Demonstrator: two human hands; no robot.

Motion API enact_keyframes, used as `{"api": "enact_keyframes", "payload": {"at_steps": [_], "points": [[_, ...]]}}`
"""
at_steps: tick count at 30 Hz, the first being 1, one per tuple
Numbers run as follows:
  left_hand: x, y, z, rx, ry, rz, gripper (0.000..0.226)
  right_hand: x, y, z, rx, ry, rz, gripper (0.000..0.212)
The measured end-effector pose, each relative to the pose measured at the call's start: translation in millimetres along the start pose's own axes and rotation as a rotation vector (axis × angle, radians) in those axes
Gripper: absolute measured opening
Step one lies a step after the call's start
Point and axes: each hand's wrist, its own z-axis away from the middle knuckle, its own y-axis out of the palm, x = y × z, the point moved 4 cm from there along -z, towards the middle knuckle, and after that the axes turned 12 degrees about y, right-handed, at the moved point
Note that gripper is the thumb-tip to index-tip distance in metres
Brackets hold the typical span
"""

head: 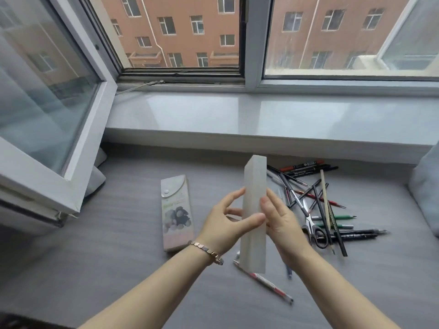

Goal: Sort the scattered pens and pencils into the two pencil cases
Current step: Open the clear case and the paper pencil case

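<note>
Gripping the frosted pencil case (254,186) upright between my left hand (225,222) and right hand (281,222), just left of the pen pile (318,200), I should steady 1 side while thumbing it open.

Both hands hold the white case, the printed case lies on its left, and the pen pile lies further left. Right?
No. The head view shows the pen pile on the right of the white case. Left hand and right hand do hold it, and the printed case lies on its left.
</note>
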Motion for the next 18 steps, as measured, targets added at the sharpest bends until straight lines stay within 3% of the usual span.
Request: {"api": "enact_keyframes", "payload": {"at_steps": [5,8,10,12,15,18], "points": [[28,-20,4,-0.088,-0.169,0.348,0.099,-17,-3,-5,0.09,0.082,-0.182,0.066],[34,-34,1,-0.11,-0.184,0.324,0.089,-23,-7,-10,0.069,0.151,-0.148,0.041],[33,-46,-6,-0.173,-0.167,0.091,0.068,-31,-12,-17,-0.017,0.248,-0.034,0.027],[39,-59,-18,-0.257,-0.161,-0.259,0.055,-35,-18,-20,-0.115,0.326,0.1,0.031],[54,-66,-36,-0.256,-0.189,-0.57,0.062,-41,-22,-18,-0.168,0.411,0.17,0.026],[74,-59,-50,-0.125,-0.281,-0.74,0.067,-43,-31,-13,-0.227,0.446,0.173,0.025]]}}
